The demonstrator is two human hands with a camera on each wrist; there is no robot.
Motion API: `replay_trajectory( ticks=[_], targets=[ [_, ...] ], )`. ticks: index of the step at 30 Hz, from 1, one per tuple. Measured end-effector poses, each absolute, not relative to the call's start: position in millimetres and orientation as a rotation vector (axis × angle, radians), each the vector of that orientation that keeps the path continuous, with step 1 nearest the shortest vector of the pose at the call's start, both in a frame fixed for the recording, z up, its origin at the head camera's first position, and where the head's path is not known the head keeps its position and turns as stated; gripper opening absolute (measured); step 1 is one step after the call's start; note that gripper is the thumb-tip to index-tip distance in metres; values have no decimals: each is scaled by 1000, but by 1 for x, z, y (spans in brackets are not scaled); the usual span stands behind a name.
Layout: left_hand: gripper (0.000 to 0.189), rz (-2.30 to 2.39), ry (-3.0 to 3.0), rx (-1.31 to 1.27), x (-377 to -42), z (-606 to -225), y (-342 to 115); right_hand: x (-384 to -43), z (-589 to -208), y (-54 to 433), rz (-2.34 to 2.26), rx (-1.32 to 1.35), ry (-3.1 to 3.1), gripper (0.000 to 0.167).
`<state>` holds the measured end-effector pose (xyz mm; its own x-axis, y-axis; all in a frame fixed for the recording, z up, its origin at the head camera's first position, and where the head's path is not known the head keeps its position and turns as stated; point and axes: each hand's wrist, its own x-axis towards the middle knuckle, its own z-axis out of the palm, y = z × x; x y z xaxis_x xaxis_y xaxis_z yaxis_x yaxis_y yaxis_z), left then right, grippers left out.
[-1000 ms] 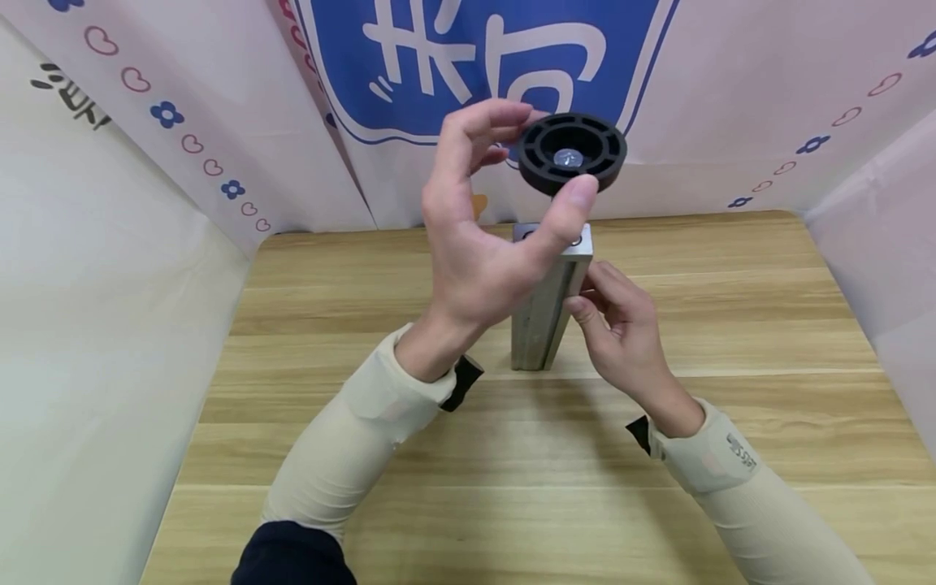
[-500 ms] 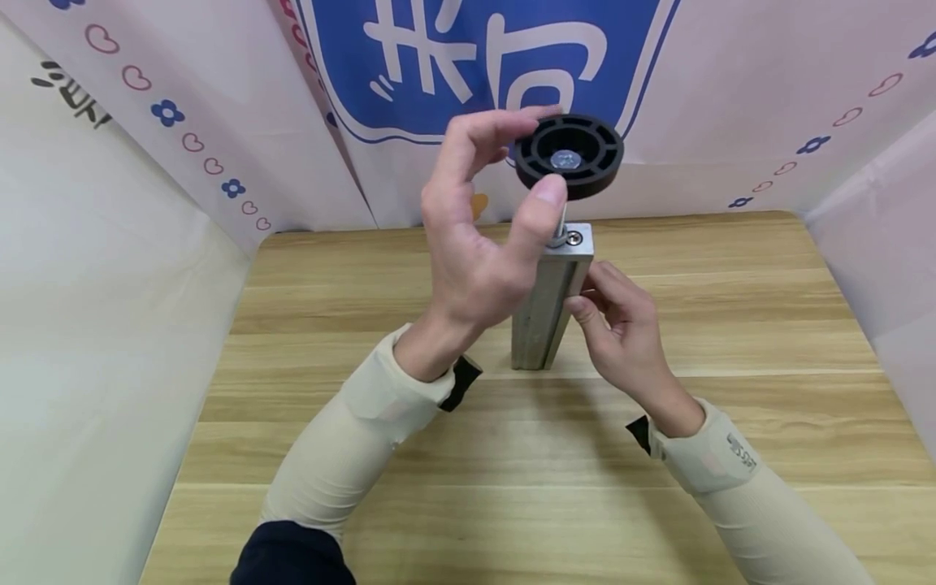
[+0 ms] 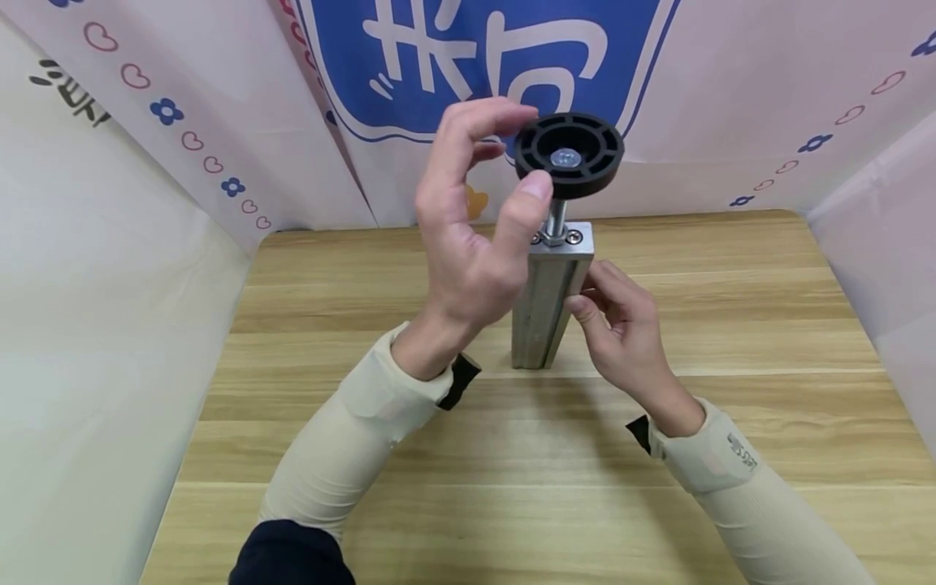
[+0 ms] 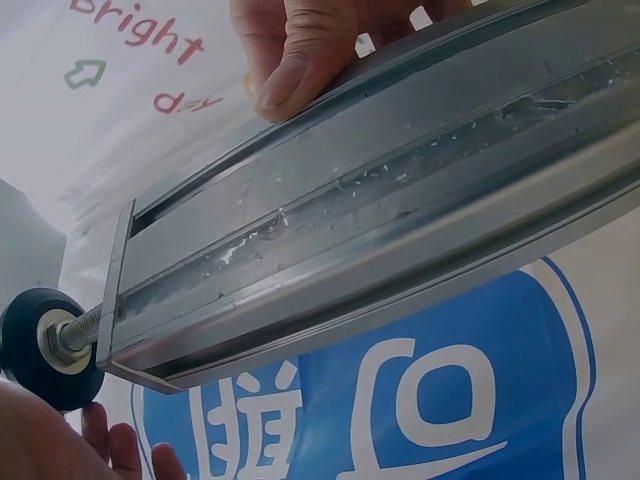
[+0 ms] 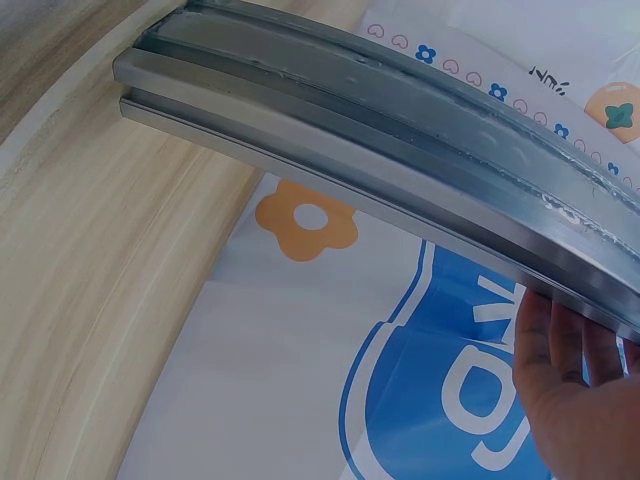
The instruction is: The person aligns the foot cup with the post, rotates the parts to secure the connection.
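Observation:
An aluminium profile (image 3: 544, 309) stands upright on the table, with a plate screwed to its upper end. From that plate rises a threaded stem (image 3: 557, 218) with a nut at its base, topped by a round black levelling foot (image 3: 569, 154). My left hand (image 3: 475, 219) is loosely curved beside the foot, the thumb tip overlapping its near rim; whether it touches is unclear. In the left wrist view the levelling foot (image 4: 45, 345) sits just above my left fingers. Lower down, my right hand (image 3: 621, 329) pinches the profile's right side, some fingers hidden behind it.
The wood-grain table (image 3: 468, 504) lies under both forearms. Close behind the profile hangs a white backdrop with a blue printed sign (image 3: 468, 49); white side sheets (image 3: 95, 325) border the left and right. A black piece (image 3: 461, 382) sits at my left cuff.
My left thumb has slid leftward along the foot's rim, uncovering the stem and plate screws, and the fingers have drawn slightly away. The profile and my right hand stay put.

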<state>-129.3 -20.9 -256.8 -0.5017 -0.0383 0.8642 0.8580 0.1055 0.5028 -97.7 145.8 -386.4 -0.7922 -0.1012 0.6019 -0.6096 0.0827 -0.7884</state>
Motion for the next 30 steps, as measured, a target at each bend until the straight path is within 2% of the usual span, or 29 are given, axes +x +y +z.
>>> replay_trajectory(
  ticks=[6, 12, 30],
  targets=[
    [29, -1504, -1593, -845, -130, -257, -22, -97, -386, 146, 1753, 704, -1979, 49],
    [28, -1506, -1592, -861, -131, -258, -24, -97, -387, 146, 1749, 703, -1988, 47],
    [44, -1472, -1692, -800, -128, -254, -21, -98, -387, 146, 1763, 714, -1972, 47]
  ],
)
